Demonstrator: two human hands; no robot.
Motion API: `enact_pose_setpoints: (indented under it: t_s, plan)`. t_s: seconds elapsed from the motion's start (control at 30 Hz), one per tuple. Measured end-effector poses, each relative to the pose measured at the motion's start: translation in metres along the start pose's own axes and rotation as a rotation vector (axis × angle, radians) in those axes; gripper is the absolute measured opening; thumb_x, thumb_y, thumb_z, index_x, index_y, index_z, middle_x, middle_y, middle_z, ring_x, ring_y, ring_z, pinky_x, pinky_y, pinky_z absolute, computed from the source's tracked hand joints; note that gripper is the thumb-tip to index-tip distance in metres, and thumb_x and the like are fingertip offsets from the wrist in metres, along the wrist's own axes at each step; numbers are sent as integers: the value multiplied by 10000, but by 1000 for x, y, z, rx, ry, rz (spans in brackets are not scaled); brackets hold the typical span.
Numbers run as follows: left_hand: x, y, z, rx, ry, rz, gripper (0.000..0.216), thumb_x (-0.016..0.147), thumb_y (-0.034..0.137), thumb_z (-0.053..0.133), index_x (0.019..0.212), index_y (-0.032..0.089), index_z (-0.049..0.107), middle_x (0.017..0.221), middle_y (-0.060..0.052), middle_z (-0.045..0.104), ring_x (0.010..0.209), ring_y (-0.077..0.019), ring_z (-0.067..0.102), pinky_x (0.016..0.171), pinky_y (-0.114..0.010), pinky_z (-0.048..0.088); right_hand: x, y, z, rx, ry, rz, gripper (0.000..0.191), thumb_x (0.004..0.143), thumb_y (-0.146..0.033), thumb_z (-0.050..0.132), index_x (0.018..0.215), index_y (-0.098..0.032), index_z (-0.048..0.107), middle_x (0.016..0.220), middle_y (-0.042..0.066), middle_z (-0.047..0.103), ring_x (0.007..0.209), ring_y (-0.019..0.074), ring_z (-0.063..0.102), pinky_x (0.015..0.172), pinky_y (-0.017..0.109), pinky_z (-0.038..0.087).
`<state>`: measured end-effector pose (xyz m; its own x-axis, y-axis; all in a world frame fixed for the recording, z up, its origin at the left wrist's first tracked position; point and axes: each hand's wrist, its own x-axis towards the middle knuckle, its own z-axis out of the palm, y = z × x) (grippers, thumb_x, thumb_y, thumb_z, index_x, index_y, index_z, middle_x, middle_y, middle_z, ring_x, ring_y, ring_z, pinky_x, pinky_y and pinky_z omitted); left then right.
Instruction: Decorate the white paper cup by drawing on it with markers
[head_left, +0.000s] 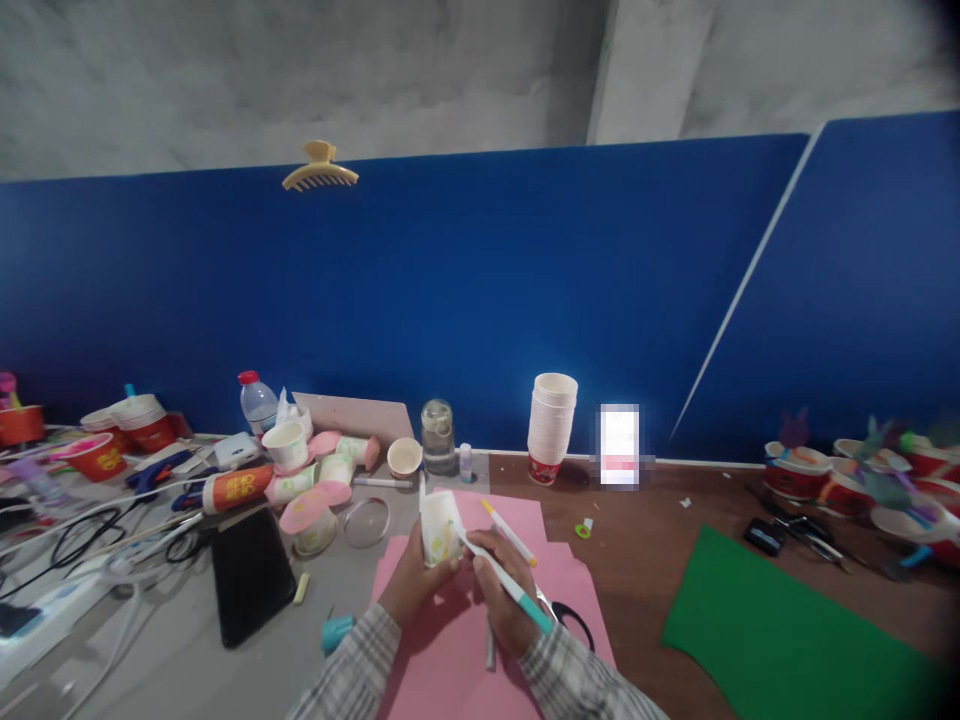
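Note:
Tilted on its side, a white paper cup (438, 505) with a yellow-green print is gripped by my left hand (415, 578). In my right hand (505, 592) is a white marker pen (516, 588) with a teal end, its tip at or very near the cup's side. Whether the tip touches the cup I cannot tell. Both hands are over pink paper sheets (442, 655). A white and yellow marker (510, 533) lies just beyond my right hand. Scissors (570, 622) with black handles are partly hidden behind my right wrist.
A tall stack of paper cups (553, 425) stands by the blue partition (480, 300), near a glass jar (438, 440) and a small bottle (466, 463). Pink-trimmed cups (309, 520), a black phone (253, 575) and cables are left. Green paper (780, 630) lies right.

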<state>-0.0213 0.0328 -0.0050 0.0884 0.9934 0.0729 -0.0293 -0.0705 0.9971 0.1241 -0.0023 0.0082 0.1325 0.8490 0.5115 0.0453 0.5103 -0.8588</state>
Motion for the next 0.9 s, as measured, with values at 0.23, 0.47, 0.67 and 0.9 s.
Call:
enact_pose_setpoints:
  t_s: [0.23, 0.47, 0.67, 0.9]
  plan:
    - [2, -4, -2, 2, -9, 16, 723, 427, 330, 743, 1076, 195, 453, 879, -91, 618, 831, -325, 547, 735, -439, 448, 0, 2, 0, -13, 9, -22, 213, 689, -154, 542, 824, -244, 681, 685, -7, 688, 622, 190, 645, 581, 251, 528]
    - [1, 1, 1, 13, 7, 6, 666, 407, 351, 743, 1001, 181, 494, 838, -93, 622, 812, -330, 542, 706, -433, 455, -1, 1, -1, -40, -27, -21, 217, 692, -148, 538, 837, -231, 676, 704, 0, 690, 619, 188, 646, 549, 229, 522]
    - [0, 0, 0, 34, 6, 33, 700, 433, 351, 738, 1054, 180, 466, 856, -85, 619, 815, -322, 546, 712, -445, 456, -2, 2, -1, -2, -48, 12, 215, 699, -149, 530, 840, -230, 670, 680, -8, 677, 588, 181, 636, 540, 235, 516]
    - [1, -4, -1, 64, -6, 41, 633, 446, 352, 736, 999, 175, 482, 837, -76, 619, 791, -303, 552, 692, -428, 460, -1, 2, 1, 24, -9, -42, 215, 709, -170, 548, 877, -244, 659, 729, -1, 676, 628, 190, 641, 571, 249, 520]
